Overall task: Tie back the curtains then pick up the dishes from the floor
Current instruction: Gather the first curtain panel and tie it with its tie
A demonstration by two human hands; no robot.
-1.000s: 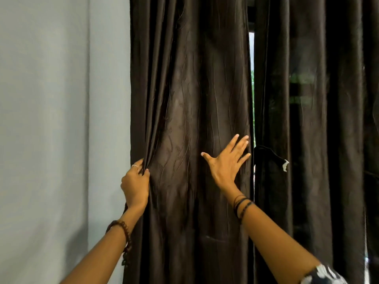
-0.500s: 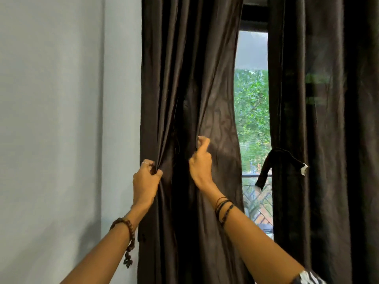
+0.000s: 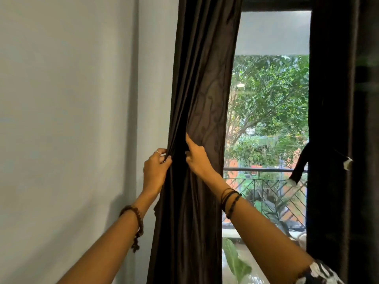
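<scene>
Head view: the left curtain (image 3: pixel 196 111), a dark brown panel, is seen bunched against the pale wall (image 3: pixel 71 119) at the left of the window (image 3: pixel 268 119), with daylight and trees showing to its right. Its left edge is pinched by the left hand (image 3: pixel 155 171), fingers curled round a fold. A gathered pleat just to the right is gripped by the right hand (image 3: pixel 198 160), with the forefinger laid up along the cloth. The two hands are held close together with a narrow band of folds between them.

The cloth is judged soft and limp, with a slight sheen, so it may be expected to slide through a loose grip and to spring back out if released. Some weight is suggested by the long straight drape. It would best be held where it is already gathered, at mid height, with the whole bundle encircled rather than pinched at one fold.

On the right curtain (image 3: pixel 338 140) a dark tie-back strap (image 3: pixel 300 167) is seen hanging loose at its inner edge, with a small white tag beside it. Whether a like strap hangs by the left panel cannot be told. No dishes are in view.
</scene>
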